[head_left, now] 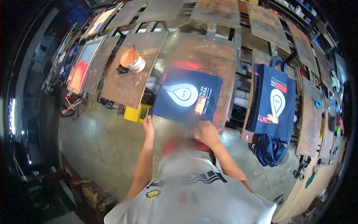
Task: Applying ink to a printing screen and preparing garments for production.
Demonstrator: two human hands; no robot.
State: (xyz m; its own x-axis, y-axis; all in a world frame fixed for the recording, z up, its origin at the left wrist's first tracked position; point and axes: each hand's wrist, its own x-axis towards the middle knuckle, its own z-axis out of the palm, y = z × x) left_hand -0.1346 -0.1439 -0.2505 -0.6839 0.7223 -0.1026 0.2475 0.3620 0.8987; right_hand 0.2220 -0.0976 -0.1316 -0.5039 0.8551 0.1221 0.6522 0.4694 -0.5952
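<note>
A navy blue fabric bag (169, 108) with a white teardrop print and white and orange lettering lies in front of me on a stained wooden board (220, 56). My left hand (148, 127) pinches its near left corner. At its near right edge, my right hand (208, 133) has curled fingers closed on the fabric. A blur covers part of the bag's near edge between my hands. To the right, a stack of similar navy bags (287, 108) rests on another board, with handles at the far end and bunched fabric hanging off the near end.
A white bucket (138, 65) with orange-brown contents stands on the board (125, 87) to the left, next to a dark crumpled cloth (122, 69). Below that board is a yellow object (136, 113). A framed screen (84, 61) with red colour leans farther left. More wooden boards (158, 10) line the far side.
</note>
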